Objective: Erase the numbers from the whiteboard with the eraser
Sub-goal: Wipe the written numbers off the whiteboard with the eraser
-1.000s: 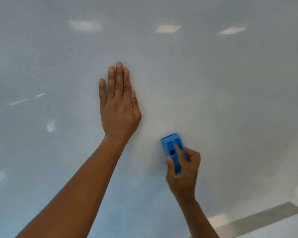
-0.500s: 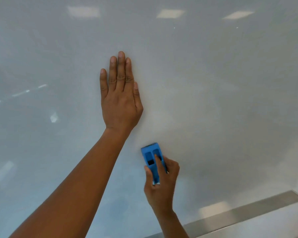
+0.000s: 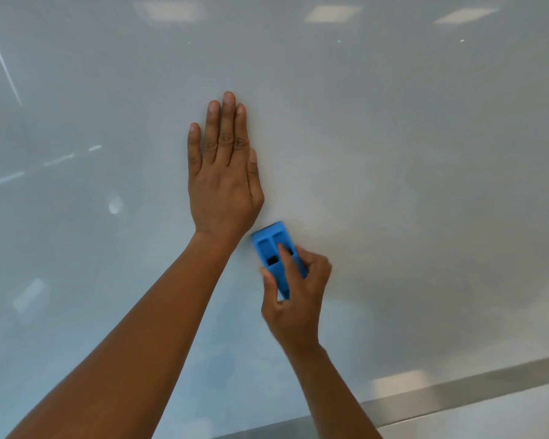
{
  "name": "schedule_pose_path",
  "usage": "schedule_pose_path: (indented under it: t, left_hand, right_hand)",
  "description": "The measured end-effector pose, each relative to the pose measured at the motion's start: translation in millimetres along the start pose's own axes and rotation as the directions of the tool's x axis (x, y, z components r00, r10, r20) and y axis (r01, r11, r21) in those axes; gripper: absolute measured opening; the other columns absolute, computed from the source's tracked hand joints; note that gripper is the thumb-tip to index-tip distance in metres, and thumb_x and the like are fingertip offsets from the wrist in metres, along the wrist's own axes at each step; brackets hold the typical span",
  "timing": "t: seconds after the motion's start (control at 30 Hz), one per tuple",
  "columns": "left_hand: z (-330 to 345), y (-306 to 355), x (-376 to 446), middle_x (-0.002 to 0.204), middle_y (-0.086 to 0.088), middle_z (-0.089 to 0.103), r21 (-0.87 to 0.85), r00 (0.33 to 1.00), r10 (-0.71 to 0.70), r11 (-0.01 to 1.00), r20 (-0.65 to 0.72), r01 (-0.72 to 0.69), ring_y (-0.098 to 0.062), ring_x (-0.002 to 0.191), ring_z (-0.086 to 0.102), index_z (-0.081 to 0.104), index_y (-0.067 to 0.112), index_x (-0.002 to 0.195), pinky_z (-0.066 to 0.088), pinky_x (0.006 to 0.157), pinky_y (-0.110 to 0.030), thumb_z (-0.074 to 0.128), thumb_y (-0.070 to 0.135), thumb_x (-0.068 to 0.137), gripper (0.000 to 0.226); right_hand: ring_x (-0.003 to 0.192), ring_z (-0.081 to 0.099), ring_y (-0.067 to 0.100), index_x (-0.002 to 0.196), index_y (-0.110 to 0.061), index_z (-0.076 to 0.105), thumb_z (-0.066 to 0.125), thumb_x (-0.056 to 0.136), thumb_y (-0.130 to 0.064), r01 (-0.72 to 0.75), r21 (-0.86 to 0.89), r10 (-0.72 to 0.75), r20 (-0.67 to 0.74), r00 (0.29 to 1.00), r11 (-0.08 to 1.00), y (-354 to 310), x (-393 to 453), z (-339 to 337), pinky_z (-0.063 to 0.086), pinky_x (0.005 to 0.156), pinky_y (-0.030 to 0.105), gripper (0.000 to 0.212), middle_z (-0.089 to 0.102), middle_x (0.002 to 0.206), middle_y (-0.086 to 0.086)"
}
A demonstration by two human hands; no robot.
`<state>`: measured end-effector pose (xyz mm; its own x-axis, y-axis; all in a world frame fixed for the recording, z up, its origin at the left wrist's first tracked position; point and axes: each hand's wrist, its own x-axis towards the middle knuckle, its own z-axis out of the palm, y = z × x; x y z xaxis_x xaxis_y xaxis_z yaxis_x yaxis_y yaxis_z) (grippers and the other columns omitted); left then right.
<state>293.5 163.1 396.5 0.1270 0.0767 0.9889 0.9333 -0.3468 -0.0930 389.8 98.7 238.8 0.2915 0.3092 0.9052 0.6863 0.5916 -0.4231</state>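
A glossy whiteboard [image 3: 393, 153] filled the view. A left hand [image 3: 224, 191] lay flat on it; a blue eraser [image 3: 271, 248] pressed against it just beside, toward the lower metal edge [image 3: 457, 391].

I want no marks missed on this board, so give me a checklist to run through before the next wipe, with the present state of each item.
1. Eraser held firmly: ok, the right hand grips it, fingers curled over its blue back.
2. Eraser against the whiteboard: ok as far as it shows; the pad side is hidden.
3. Left hand bracing: ok, flat on the board with straight fingers.
4. Wipe path clear: not ok to the upper left, where the eraser sits right beside the left wrist.
5. Numbers left to erase: cannot tell; none show, only glare and ceiling-light reflections.
6. Metal strip at the board's lower edge: ok, well clear of the eraser.
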Motion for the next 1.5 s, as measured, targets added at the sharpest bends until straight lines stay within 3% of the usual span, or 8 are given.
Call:
schedule_pose_path:
  t: [0.13,0.27,0.4,0.7,0.87,1.0,1.27,1.5]
  left_hand:
    - [-10.4,-23.8,-19.4,0.166,-0.011,0.022,0.008,0.995,0.091,0.996,0.039,-0.092,-0.025,0.155,0.017,0.023,0.006,0.158,0.007,0.128,-0.041,0.029,0.02,0.108,0.052]
    - [-29.2,-72.2,-57.0,0.167,-0.007,0.02,0.049,0.988,0.136,0.989,0.077,-0.14,-0.022,0.155,0.016,0.022,0.008,0.159,0.01,0.127,-0.043,0.029,0.02,0.108,0.053]
    - [-49.3,-114.7,-76.2,0.166,-0.006,0.016,0.093,0.994,0.075,0.992,0.077,-0.082,-0.022,0.156,0.013,0.021,0.007,0.159,0.009,0.127,-0.041,0.029,0.02,0.108,0.053]
    - [-77.0,-179.9,-85.4,0.165,-0.01,0.019,0.085,0.996,0.025,0.996,0.09,-0.032,-0.023,0.155,0.012,0.026,0.002,0.156,0.011,0.127,-0.041,0.029,0.02,0.107,0.052]
    - [-87.8,-203.9,-84.4,0.164,-0.011,0.02,0.05,0.996,-0.01,0.999,0.088,0.005,-0.021,0.155,0.01,0.024,0.001,0.155,0.01,0.127,-0.041,0.029,0.018,0.106,0.053]
    - [-104.1,-228.6,-82.8,0.165,-0.011,0.017,0.019,0.985,-0.149,0.989,0.082,0.148,-0.024,0.156,0.009,0.024,0.002,0.156,0.008,0.128,-0.04,0.03,0.018,0.105,0.054]
    - [-120.7,-260.2,-88.7,0.165,-0.012,0.016,0.003,0.982,-0.138,0.99,0.127,0.139,-0.023,0.156,0.008,0.023,0.001,0.156,0.008,0.128,-0.041,0.029,0.019,0.104,0.055]
    - [-127.8,-279.1,-70.4,0.164,-0.015,0.019,-0.008,0.979,-0.181,0.983,0.091,0.182,-0.028,0.155,0.012,0.026,-0.001,0.155,0.006,0.128,-0.042,0.029,0.019,0.104,0.055]
  right_hand:
    - [0.112,0.045,0.02,0.126,-0.012,0.059,0.07,0.087,-0.022,0.05,-0.046,-0.045,0.091,0.995,0.998,26.1,-23.7,-17.8,0.053,0.088,0.035,0.041,0.044,0.118,0.009]
    - [0.102,0.048,0.021,0.122,0.004,0.061,0.068,0.087,-0.02,-0.145,-0.024,0.139,-0.175,0.975,0.989,47.4,0.6,-35.1,0.054,0.082,0.043,0.043,0.043,0.109,0.019]
    - [0.097,0.048,0.025,0.119,0.008,0.061,0.071,0.087,-0.014,-0.151,0.038,0.155,-0.345,0.926,0.988,22.3,51.4,-11.9,0.053,0.077,0.042,0.041,0.043,0.103,0.026]
    - [0.101,0.049,0.027,0.122,-0.007,0.063,0.07,0.088,-0.028,0.094,0.009,-0.094,0.048,0.994,0.996,-67.4,-23.1,65.6,0.047,0.091,0.029,0.04,0.042,0.112,0.008]
    - [0.096,0.049,0.027,0.119,0.007,0.062,0.07,0.086,-0.017,-0.124,0.002,0.12,-0.255,0.959,0.992,-57.0,3.0,58.7,0.05,0.08,0.035,0.041,0.044,0.105,0.024]
    - [0.092,0.051,0.031,0.121,0.009,0.06,0.07,0.088,-0.013,-0.12,0.033,0.123,-0.367,0.922,0.992,-83.8,41.3,77.2,0.051,0.077,0.034,0.041,0.045,0.101,0.031]
    - [0.095,0.052,0.029,0.119,-0.001,0.065,0.067,0.09,-0.029,0.246,-0.075,-0.245,0.021,0.969,0.966,-150.5,-15.0,132.0,0.052,0.079,0.037,0.04,0.045,0.109,0.011]
    - [0.087,0.051,0.04,0.113,0.013,0.062,0.071,0.087,-0.011,0.019,-0.027,-0.028,-0.417,0.908,0.999,-157.5,90.2,119.5,0.05,0.073,0.048,0.037,0.047,0.096,0.033]
